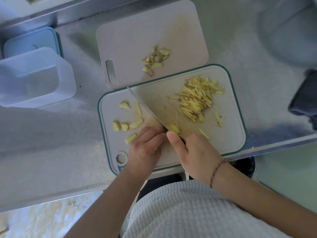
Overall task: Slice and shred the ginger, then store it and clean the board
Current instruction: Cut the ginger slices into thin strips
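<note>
The steel counter (82,121) bears two cutting boards (228,134), a clear container (34,78).

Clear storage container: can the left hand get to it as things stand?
Probably yes, once freed. The left hand is pressing ginger by the knife; the clear container stands open to its left across bare counter, nothing between.
</note>
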Demonstrator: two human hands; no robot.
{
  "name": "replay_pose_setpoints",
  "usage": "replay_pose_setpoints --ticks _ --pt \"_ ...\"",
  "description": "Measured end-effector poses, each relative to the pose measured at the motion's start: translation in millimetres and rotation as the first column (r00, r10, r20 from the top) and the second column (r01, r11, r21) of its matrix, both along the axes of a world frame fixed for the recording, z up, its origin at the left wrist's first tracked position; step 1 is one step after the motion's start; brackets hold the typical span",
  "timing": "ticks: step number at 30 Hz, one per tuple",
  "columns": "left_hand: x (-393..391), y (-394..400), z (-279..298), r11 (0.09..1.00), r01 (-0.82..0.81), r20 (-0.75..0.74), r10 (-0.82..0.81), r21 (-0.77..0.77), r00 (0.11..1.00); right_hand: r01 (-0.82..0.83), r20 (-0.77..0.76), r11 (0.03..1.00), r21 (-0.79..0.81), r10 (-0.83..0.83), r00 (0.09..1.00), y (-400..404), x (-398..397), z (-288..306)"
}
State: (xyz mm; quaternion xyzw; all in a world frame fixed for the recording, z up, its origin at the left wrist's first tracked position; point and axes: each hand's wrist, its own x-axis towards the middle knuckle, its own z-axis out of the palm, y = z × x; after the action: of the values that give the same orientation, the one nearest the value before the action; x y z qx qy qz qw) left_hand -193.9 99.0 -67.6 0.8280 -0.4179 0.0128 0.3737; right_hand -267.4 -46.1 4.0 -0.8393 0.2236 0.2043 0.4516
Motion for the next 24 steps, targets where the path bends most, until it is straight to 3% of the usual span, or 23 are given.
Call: replay_pose_setpoints --ticks 16,21,24 --pt "2 1 -5 0.998 0.001 0.024 0.000 -0.058 1.000 0.029 -0.067 1.000 0.009 -0.028 0.997 3 -12 -1" --pt "2 1 -5 0.998 0.002 0.030 -0.001 -0.055 1.000 0.038 0.010 0.999 -0.032 -0.038 0.999 12 11 -3" --pt "1 4 -2 0.999 0.035 0.016 -0.035 -0.012 0.999 0.101 0.069 0.994 0.030 -0.103 0.992 1 9 2"
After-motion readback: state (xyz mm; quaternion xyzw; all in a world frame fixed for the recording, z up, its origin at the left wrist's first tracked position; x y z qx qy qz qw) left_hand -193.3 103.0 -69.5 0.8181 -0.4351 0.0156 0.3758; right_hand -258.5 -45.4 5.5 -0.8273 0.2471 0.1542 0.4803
